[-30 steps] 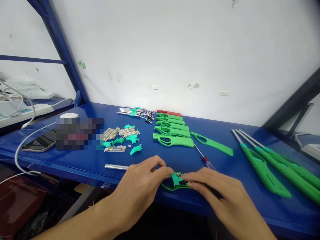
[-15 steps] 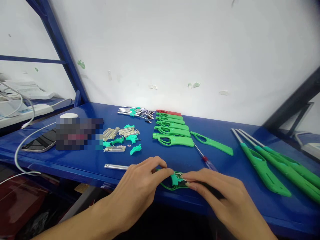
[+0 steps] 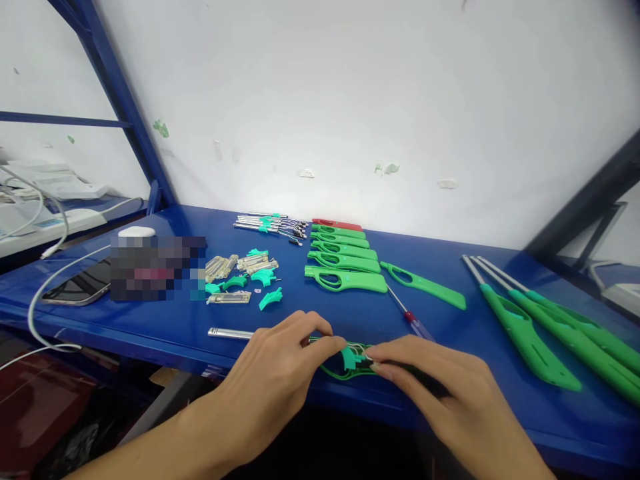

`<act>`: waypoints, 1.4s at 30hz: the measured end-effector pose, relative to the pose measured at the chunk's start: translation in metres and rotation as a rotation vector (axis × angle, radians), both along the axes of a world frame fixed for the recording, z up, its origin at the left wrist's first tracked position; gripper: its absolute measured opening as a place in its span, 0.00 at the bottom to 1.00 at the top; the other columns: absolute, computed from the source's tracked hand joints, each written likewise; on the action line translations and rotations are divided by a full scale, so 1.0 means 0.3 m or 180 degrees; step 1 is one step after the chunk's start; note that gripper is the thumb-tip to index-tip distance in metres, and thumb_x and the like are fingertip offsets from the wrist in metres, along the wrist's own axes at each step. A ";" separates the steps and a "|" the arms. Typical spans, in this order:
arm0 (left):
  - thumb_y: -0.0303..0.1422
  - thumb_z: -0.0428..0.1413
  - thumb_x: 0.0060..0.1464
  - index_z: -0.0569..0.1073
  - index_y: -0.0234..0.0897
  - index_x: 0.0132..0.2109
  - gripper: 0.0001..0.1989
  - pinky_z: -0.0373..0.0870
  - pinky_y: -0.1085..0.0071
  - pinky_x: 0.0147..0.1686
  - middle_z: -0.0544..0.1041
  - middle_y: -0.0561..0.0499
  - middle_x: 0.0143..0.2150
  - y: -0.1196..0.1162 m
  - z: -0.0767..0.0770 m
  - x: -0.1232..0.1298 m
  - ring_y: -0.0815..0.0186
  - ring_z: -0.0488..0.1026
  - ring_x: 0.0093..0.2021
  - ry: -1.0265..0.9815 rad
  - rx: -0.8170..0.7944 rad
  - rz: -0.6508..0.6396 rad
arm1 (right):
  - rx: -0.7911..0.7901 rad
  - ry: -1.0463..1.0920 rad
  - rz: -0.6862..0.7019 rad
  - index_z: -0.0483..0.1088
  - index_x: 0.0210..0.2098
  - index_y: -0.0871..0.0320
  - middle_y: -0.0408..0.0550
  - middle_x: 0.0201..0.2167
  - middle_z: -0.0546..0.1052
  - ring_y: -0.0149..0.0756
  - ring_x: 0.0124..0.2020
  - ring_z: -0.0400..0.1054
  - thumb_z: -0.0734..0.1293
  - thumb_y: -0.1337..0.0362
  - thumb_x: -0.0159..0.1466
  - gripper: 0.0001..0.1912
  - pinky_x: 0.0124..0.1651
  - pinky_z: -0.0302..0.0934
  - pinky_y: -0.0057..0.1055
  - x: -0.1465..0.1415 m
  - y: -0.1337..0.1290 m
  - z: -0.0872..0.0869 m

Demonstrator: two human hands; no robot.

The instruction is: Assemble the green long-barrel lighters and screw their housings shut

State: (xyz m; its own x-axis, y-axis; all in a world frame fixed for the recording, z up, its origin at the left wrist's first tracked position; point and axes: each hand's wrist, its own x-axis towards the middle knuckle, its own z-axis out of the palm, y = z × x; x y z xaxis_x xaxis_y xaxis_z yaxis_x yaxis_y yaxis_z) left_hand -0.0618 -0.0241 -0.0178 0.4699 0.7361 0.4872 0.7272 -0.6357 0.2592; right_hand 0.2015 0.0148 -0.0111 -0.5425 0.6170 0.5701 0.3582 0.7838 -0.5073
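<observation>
At the front edge of the blue table lies an open green lighter shell [image 3: 336, 375] with a metal tube [image 3: 227, 333] pointing left from it. My left hand [image 3: 285, 370] is closed, thumb and fingers on the teal trigger piece [image 3: 349, 359] in the shell. My right hand [image 3: 440, 387] pinches at the shell's right part, beside a thin white wire and a small black part; what exactly its fingertips hold is hidden. Both hands cover much of the shell.
Green shells [image 3: 350, 280] and a red one [image 3: 337, 225] lie behind, with a screwdriver [image 3: 410, 317]. Finished-looking lighters [image 3: 530, 347] lie right. Clear parts [image 3: 229, 298], teal pieces [image 3: 271, 299], metal tubes [image 3: 257, 223] and a phone [image 3: 80, 283] are left.
The fingertips of my right hand have shifted slightly left along the shell. My left hand keeps nearly the same place on the teal piece.
</observation>
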 end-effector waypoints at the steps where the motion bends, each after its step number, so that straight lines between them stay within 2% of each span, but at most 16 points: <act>1: 0.14 0.47 0.65 0.70 0.48 0.63 0.29 0.74 0.68 0.42 0.75 0.49 0.53 0.000 0.002 0.002 0.62 0.77 0.47 0.0006 0.0011 0.0009 | 0.0009 0.0004 0.0009 0.79 0.51 0.44 0.30 0.44 0.87 0.23 0.42 0.82 0.71 0.70 0.73 0.13 0.51 0.70 0.13 -0.001 0.000 0.002; 7: 0.15 0.49 0.65 0.72 0.47 0.60 0.26 0.69 0.70 0.35 0.76 0.51 0.49 -0.003 0.006 0.016 0.63 0.76 0.40 0.0060 -0.0049 0.0137 | 0.0023 -0.0006 0.0053 0.79 0.50 0.46 0.33 0.44 0.87 0.24 0.42 0.82 0.71 0.71 0.72 0.13 0.51 0.70 0.12 -0.005 0.004 0.007; 12: 0.14 0.49 0.65 0.71 0.48 0.62 0.28 0.68 0.70 0.35 0.76 0.50 0.52 -0.007 0.006 0.013 0.63 0.77 0.42 0.0104 -0.0104 0.0106 | 0.0044 -0.0006 0.0119 0.79 0.49 0.46 0.33 0.44 0.86 0.23 0.42 0.82 0.71 0.71 0.72 0.13 0.52 0.69 0.12 -0.004 0.004 0.007; 20: 0.12 0.45 0.62 0.68 0.48 0.66 0.33 0.71 0.68 0.41 0.74 0.48 0.55 -0.007 -0.008 -0.002 0.62 0.75 0.47 0.0057 -0.0129 -0.0056 | 0.0080 -0.0019 0.0087 0.79 0.50 0.46 0.35 0.44 0.87 0.25 0.42 0.82 0.70 0.71 0.73 0.12 0.50 0.70 0.13 -0.004 0.001 0.010; 28: 0.11 0.45 0.60 0.69 0.49 0.66 0.36 0.71 0.68 0.42 0.73 0.48 0.54 0.007 -0.035 -0.012 0.63 0.73 0.47 -0.0029 -0.0082 -0.0071 | 0.0051 -0.0026 0.0035 0.79 0.49 0.47 0.36 0.45 0.87 0.25 0.41 0.82 0.70 0.69 0.73 0.11 0.50 0.70 0.13 -0.003 -0.002 0.007; 38: 0.12 0.47 0.65 0.71 0.47 0.62 0.28 0.72 0.69 0.43 0.77 0.51 0.52 0.010 -0.012 0.005 0.63 0.77 0.48 -0.0105 -0.0085 0.0006 | 0.0009 -0.0058 -0.0033 0.81 0.47 0.48 0.39 0.43 0.87 0.31 0.40 0.84 0.70 0.68 0.73 0.09 0.47 0.75 0.19 -0.005 0.000 0.011; 42: 0.12 0.46 0.63 0.71 0.48 0.62 0.30 0.70 0.70 0.39 0.77 0.51 0.53 0.010 -0.010 0.004 0.64 0.77 0.47 -0.0036 0.0019 0.0018 | 0.0013 -0.0071 -0.0010 0.80 0.47 0.48 0.39 0.43 0.87 0.30 0.40 0.83 0.70 0.69 0.73 0.09 0.47 0.73 0.18 -0.001 -0.001 0.007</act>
